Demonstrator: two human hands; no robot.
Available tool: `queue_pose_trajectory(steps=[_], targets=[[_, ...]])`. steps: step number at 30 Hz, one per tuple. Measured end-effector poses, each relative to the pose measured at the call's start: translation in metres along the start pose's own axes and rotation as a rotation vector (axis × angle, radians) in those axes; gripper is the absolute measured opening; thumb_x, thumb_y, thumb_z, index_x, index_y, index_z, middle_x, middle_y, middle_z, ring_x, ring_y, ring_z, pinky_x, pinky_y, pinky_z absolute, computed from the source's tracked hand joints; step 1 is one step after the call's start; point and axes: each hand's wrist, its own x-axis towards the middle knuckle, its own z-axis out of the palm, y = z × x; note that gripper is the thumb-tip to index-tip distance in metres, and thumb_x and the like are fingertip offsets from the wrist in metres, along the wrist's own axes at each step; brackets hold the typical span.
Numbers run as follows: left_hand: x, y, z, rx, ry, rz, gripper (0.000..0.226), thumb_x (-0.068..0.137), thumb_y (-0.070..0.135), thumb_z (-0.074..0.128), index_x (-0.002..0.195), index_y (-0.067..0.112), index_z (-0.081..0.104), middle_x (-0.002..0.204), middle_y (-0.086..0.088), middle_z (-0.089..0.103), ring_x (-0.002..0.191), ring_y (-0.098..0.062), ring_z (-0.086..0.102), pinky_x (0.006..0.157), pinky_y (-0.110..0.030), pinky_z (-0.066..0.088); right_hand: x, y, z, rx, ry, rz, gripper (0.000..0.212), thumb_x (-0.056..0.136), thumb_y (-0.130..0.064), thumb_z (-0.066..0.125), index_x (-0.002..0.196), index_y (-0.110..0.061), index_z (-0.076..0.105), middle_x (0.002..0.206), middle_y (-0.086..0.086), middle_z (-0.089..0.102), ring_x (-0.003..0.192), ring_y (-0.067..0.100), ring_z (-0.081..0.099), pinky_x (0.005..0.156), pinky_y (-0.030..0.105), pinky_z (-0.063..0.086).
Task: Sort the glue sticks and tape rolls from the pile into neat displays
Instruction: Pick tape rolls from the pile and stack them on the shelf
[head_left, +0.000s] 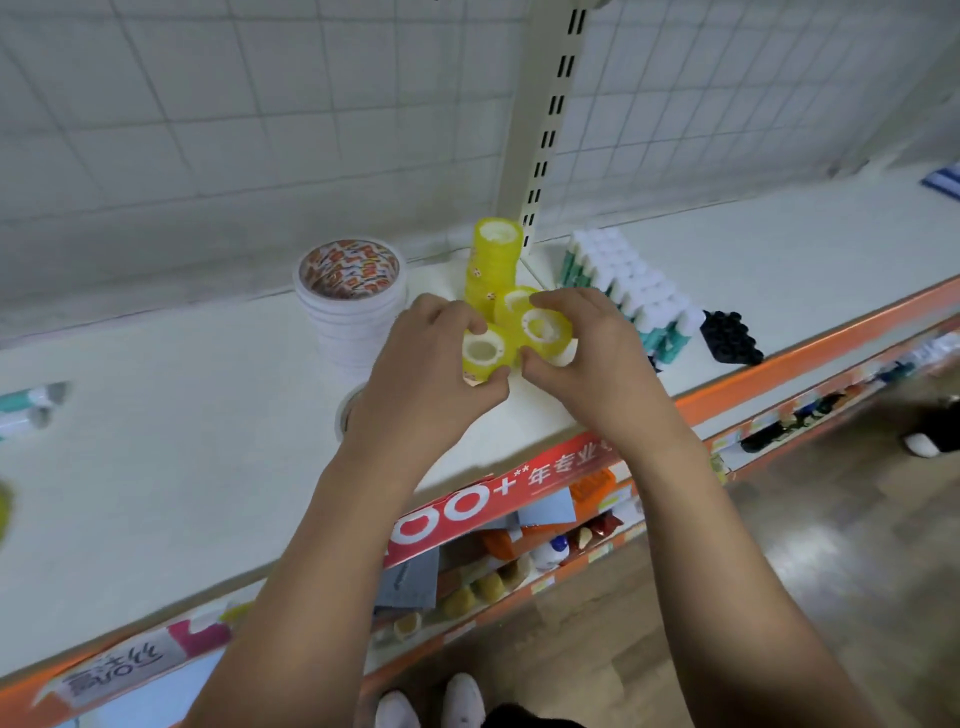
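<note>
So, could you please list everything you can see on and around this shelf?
yellow tape rolls: one tall stack plus lower ones in front, yellow, middle of the shelf
white tape rolls: one stack, white with a printed top, left of the yellow stack
glue sticks: several rows, white caps on teal, right of the yellow stack
black-topped items: one cluster, black, right of the glue sticks
shelf: one, white with an orange edge
hands: left hand and right hand, each gripping a low yellow roll
</note>
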Motion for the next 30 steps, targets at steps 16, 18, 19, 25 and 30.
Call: queue_pose_trajectory(steps=[16,18,19,25,30], targets=[[0.037,0.023,0.012,0.073,0.154,-0.017,0.04,0.077,0.026,0.076,0.111,0.01,0.062,0.112,-0.009,0.056,0.1,-0.027,0.056,0.088,-0.041,0.047,0.057,0.042,0.006,0.06,-0.13,-0.079,0.067,0.082,-0.029,0.076,0.141,-0.009,0.048,0.138,0.008,0.053,0.13,0.023,0.047,0.107,0.026,0.033],[0.043,0.026,0.017,0.079,0.175,-0.029,0.04,0.077,0.025,0.077,0.11,0.01,0.062,0.11,-0.009,0.057,0.098,-0.028,0.058,0.088,-0.043,0.047,0.06,0.047,0.004,0.104,-0.159,-0.076,0.072,0.08,-0.032,0.077,0.142,-0.011,0.046,0.139,0.007,0.053,0.13,0.021,0.047,0.107,0.027,0.034],[0.046,0.027,0.02,0.085,0.178,-0.034,0.04,0.077,0.026,0.077,0.11,0.011,0.062,0.111,-0.009,0.057,0.098,-0.028,0.058,0.088,-0.044,0.047,0.061,0.049,0.002,0.129,-0.17,-0.074,0.074,0.079,-0.032,0.078,0.143,-0.012,0.045,0.14,0.006,0.052,0.13,0.02,0.047,0.106,0.025,0.034],[0.062,0.032,0.046,0.093,0.203,-0.066,0.043,0.076,0.026,0.079,0.113,0.013,0.06,0.112,-0.006,0.058,0.099,-0.023,0.058,0.084,-0.038,0.048,0.059,0.061,-0.008,0.15,-0.259,-0.014,0.064,0.079,-0.028,0.077,0.134,-0.009,0.051,0.128,0.007,0.058,0.119,0.021,0.053,0.1,0.037,0.044],[0.063,0.029,0.062,0.038,0.213,-0.091,0.055,0.074,0.025,0.081,0.121,0.014,0.055,0.119,-0.004,0.058,0.101,-0.022,0.059,0.085,-0.043,0.05,0.058,0.062,-0.008,0.207,-0.241,-0.063,0.032,0.08,-0.021,0.074,0.108,-0.011,0.062,0.101,0.004,0.066,0.096,0.02,0.061,0.084,0.039,0.05]])
